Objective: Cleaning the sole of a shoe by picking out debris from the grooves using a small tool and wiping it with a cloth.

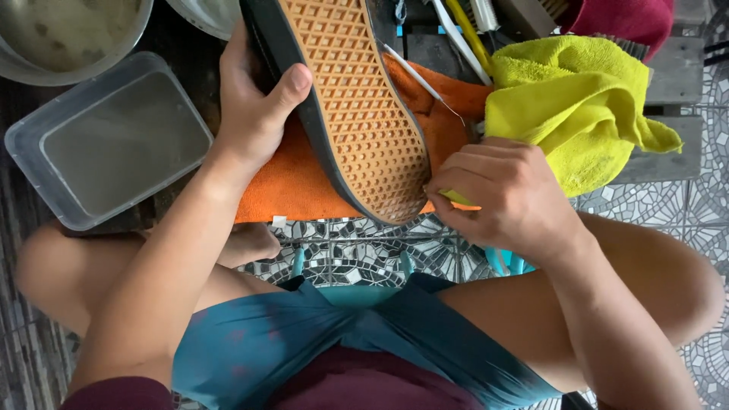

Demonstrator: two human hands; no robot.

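Left hand [254,114] grips the shoe [345,99] sole-up at frame centre, exposing tread; right hand [505,193] fingers pinch a yellow-green tool [456,197] against its edge.

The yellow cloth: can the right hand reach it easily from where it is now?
Probably yes. The right hand works at the heel edge of the shoe, and the yellow cloth lies directly beside it, with nothing between them. It would first have to let go of the small yellow tool.

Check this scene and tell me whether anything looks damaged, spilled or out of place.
Nothing stands out as damaged or spilled. The left hand holds a shoe sole-up over an orange cloth, and the right hand works at its heel edge. The clear tub sits upright, holding cloudy water.
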